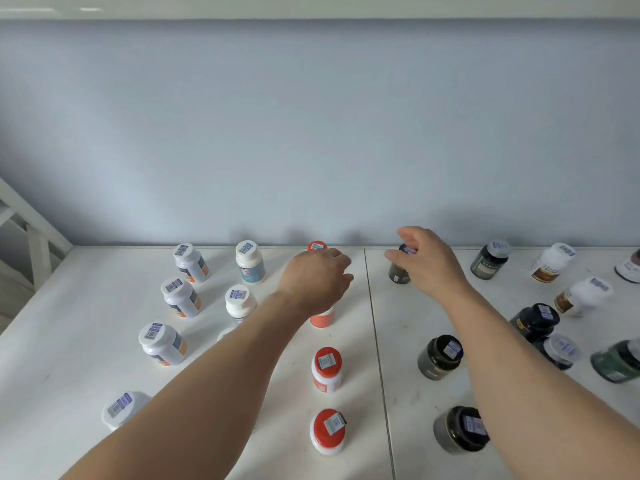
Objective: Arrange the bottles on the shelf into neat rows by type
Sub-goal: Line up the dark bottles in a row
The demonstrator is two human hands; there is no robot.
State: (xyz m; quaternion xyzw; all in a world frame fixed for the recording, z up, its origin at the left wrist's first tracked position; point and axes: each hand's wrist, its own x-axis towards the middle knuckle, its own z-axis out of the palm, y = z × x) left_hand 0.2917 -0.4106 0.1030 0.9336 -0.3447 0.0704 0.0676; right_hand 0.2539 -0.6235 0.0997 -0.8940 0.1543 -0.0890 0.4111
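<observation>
Bottles stand on a white shelf [86, 306]. At the left are white bottles with orange-grey labels [162, 344] and white bottles with blue labels [250, 261]. Red-capped bottles [327, 368] form a column down the middle. My left hand [318, 278] curls down over a red-capped bottle [322, 318]; only its orange base shows under my wrist. Just behind my knuckles stands another red-capped bottle [317, 246]. My right hand [426, 261] grips the cap of a dark bottle [398, 273] near the back wall. More dark jars [440, 356] stand in front of it.
At the right, dark green bottles [489, 261], white bottles with brown labels [550, 263] and dark jars [535, 322] stand mixed. A seam [375, 341] divides the shelf into two panels. A blue-grey wall [311, 133] closes the back; a white frame [34, 237] stands left.
</observation>
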